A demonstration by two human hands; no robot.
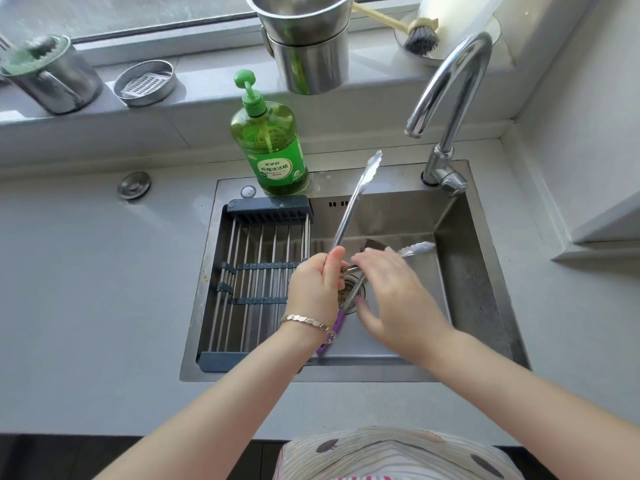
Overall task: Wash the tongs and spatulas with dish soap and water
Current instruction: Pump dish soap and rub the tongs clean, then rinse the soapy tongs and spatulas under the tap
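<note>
Over the sink [467, 271], the steel tongs [356, 202] are being gripped wide open near the hinge by the left hand [315, 282], fingers curled round them, probably so that the lower arm is being reached by the right hand [391, 289], fingers straight and slightly spread.

Long stainless-steel tongs [356, 199]: one pair, arms spread.
Purple-handled spatula [340, 320]: one visible.
Green pump bottle of dish soap [273, 147]: one.
Curved chrome faucet [446, 84]: one.
Round steel cups [308, 64], far sill: three, two stacked.
Wooden-handled dish brush [415, 32]: one.
Dark slatted drying rack [256, 271]: one.
</note>
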